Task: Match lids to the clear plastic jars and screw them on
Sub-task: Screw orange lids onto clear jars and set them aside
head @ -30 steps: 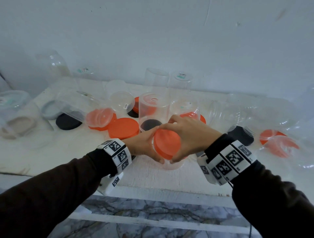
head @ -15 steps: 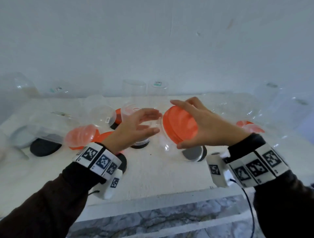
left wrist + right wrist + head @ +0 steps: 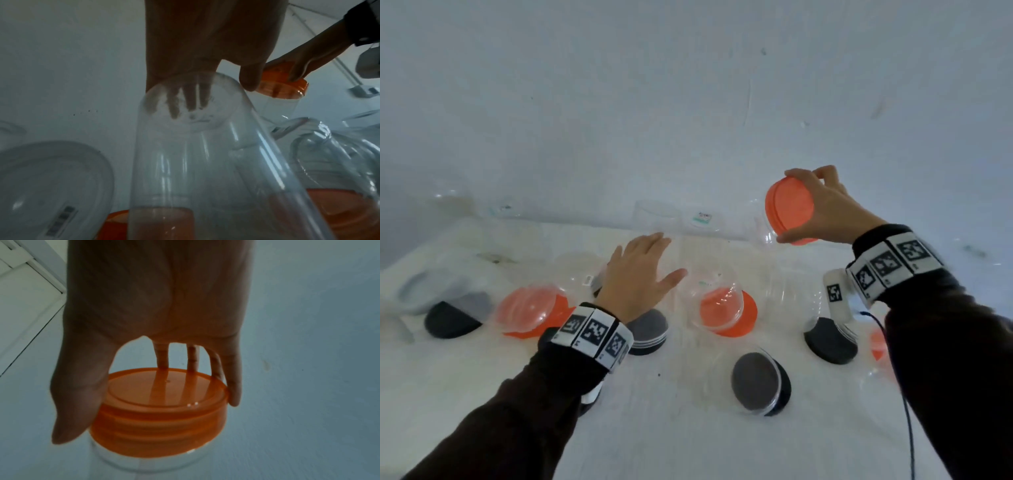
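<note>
My right hand (image 3: 822, 209) grips the orange lid (image 3: 789, 209) that sits on a small clear jar and holds both in the air at the back right. In the right wrist view my thumb and fingers (image 3: 234, 392) curl round the lid's rim (image 3: 164, 394), and the clear jar body (image 3: 156, 462) hangs below it. My left hand (image 3: 640, 274) is spread flat and holds nothing, over the jars at mid-table. In the left wrist view its fingers lie over the top of a tall clear jar (image 3: 195, 146). Whether they touch it I cannot tell.
Several clear jars stand or lie on the white table (image 3: 654, 428). One covers an orange lid (image 3: 726, 311) and another lies by an orange lid (image 3: 530, 308) at the left. Black lids (image 3: 760, 383) (image 3: 828, 339) (image 3: 450, 318) sit among them. The wall is close behind.
My right hand has carried the orange-lidded jar up and to the back right. My left hand has let go of it, opened, and moved forward over the jars.
</note>
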